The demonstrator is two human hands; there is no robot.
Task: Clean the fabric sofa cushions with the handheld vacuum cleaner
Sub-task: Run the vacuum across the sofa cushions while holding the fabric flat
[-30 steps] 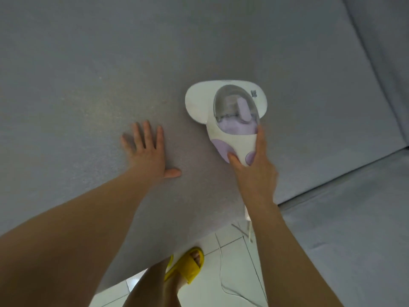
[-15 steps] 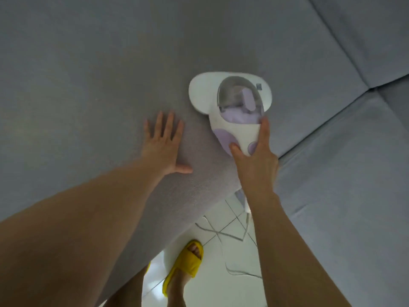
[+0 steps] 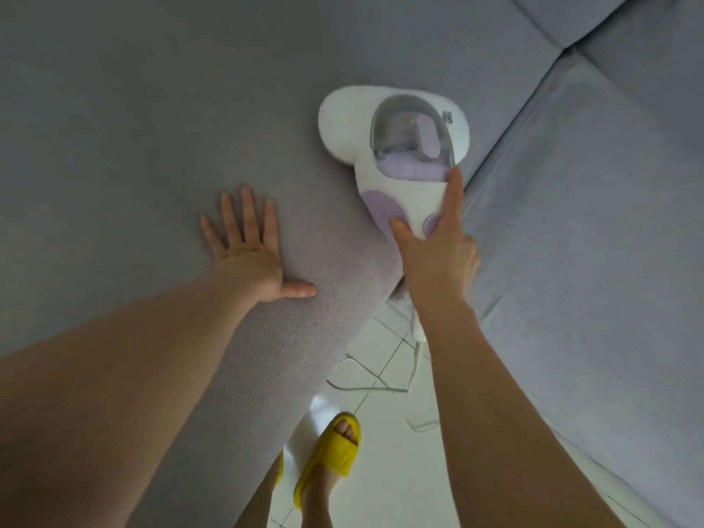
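Observation:
A white and lilac handheld vacuum cleaner (image 3: 396,146) lies head-down on a large grey fabric sofa cushion (image 3: 160,116), close to the seam with the neighbouring cushion (image 3: 594,238). My right hand (image 3: 434,253) grips its handle from behind, index finger stretched along the right side, thumb on the left. My left hand (image 3: 249,249) rests flat on the same cushion, fingers spread, a hand's width left of the vacuum.
A back cushion (image 3: 617,40) rises at the top right. Between the cushions lies white tiled floor (image 3: 384,485), where the vacuum's white cord (image 3: 365,386) trails. My foot in a yellow slipper (image 3: 331,455) stands there.
My right hand has slid the vacuum rightward across the cushion, up to the seam. My left hand has followed along the surface, still flat. The view has shifted right, showing more floor.

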